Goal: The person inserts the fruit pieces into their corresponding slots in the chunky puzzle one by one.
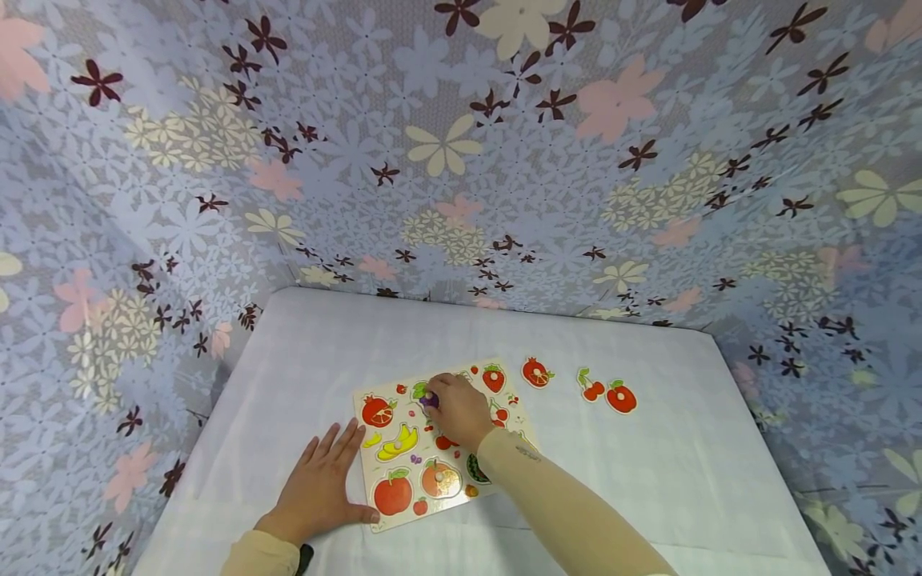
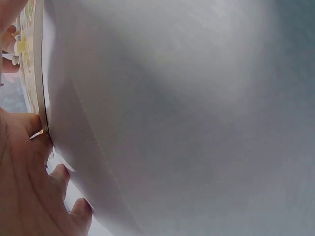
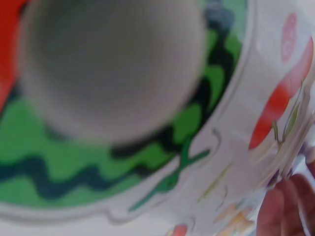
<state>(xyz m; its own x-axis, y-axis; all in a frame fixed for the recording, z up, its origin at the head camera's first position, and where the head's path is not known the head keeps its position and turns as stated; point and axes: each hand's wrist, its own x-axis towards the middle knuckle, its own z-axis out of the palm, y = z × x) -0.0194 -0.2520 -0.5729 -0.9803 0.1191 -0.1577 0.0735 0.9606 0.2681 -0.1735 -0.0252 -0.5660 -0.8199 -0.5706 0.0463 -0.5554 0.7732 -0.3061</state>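
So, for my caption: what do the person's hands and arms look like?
The left hand and right hand wear no gloves. The left sleeve and right sleeve are beige; the right one bears small dark lettering. Something dark, mostly hidden, shows beside the left sleeve.

From above, the head view looks forward and down over the puzzle board, counter and flowered backdrop. The left wrist view faces pale cloth, the board edge-on at its left; the right wrist view, sharing that board, sits very close to a watermelon piece
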